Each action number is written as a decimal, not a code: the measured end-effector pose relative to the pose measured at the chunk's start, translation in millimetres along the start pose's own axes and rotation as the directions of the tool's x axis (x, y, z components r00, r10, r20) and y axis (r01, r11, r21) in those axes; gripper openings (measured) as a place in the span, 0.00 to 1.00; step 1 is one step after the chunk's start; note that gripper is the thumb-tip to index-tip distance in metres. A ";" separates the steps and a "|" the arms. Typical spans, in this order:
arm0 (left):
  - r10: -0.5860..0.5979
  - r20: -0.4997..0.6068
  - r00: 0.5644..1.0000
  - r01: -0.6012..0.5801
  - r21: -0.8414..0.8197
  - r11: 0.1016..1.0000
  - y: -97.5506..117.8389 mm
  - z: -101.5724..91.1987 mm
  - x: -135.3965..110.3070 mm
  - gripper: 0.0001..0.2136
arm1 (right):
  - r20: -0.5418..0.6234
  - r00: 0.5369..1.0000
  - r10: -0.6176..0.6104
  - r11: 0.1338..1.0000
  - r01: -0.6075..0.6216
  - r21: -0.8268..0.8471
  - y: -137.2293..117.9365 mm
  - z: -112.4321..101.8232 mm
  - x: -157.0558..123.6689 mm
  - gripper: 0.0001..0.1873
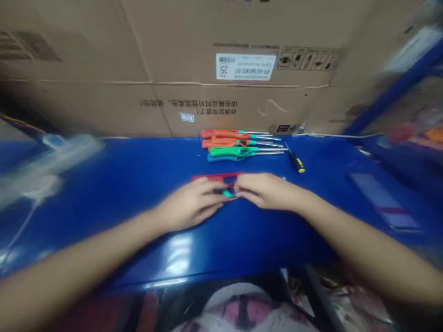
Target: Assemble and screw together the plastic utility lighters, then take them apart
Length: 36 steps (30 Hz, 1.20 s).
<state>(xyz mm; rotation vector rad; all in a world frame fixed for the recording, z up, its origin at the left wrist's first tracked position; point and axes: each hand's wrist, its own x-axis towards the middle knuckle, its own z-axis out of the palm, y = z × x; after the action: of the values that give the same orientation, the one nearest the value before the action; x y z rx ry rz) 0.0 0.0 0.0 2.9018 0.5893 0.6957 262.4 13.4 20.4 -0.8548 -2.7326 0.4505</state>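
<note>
Both my hands rest on the blue table (138,184) and meet at its middle. My left hand (192,203) and my right hand (266,190) have their fingers closed together on a red long-nosed lighter (216,177) with a small teal part (227,193) between the fingertips. The lighter's metal tip is hidden behind my right hand. Behind them, near the back edge, lies a row of several lighters (238,145) in orange, green and blue, their metal tips pointing right.
A small screwdriver with a yellow and black handle (296,162) lies right of the row. A large cardboard box (221,64) stands as a wall behind the table. A blurred white object (51,157) lies at the left. A flat dark item (384,200) lies at the right.
</note>
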 end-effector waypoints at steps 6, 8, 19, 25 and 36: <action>-0.019 0.018 1.000 0.019 0.013 1.000 -0.7 3.4 0.1 0.13 | -0.008 1.000 -0.029 0.999 0.029 0.026 -3.6 -3.4 -5.8 0.03; -0.024 0.024 0.999 0.024 0.014 1.000 -0.3 2.8 0.3 0.13 | -0.012 0.999 -0.040 0.999 0.040 0.017 -2.4 -2.5 -5.9 0.04; -0.018 0.022 1.000 0.018 -0.003 1.000 -1.3 3.2 0.3 0.14 | -0.039 0.994 -0.106 0.993 0.103 -0.061 1.0 0.0 -6.8 0.07; -0.013 0.023 1.000 0.014 -0.021 1.000 -0.6 2.2 0.5 0.14 | -0.022 0.999 -0.027 0.999 0.028 0.031 0.0 -2.0 -4.8 0.05; -0.101 0.025 0.995 0.104 -0.149 0.983 -0.1 3.8 2.5 0.12 | -0.034 0.999 0.004 0.995 -0.001 0.102 -0.8 -0.7 -3.3 0.03</action>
<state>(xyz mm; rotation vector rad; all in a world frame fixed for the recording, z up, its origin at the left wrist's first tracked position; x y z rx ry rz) 3.7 1.0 -2.3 2.7151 0.6498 0.6705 264.9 10.9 20.9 -0.8323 -2.6521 0.5660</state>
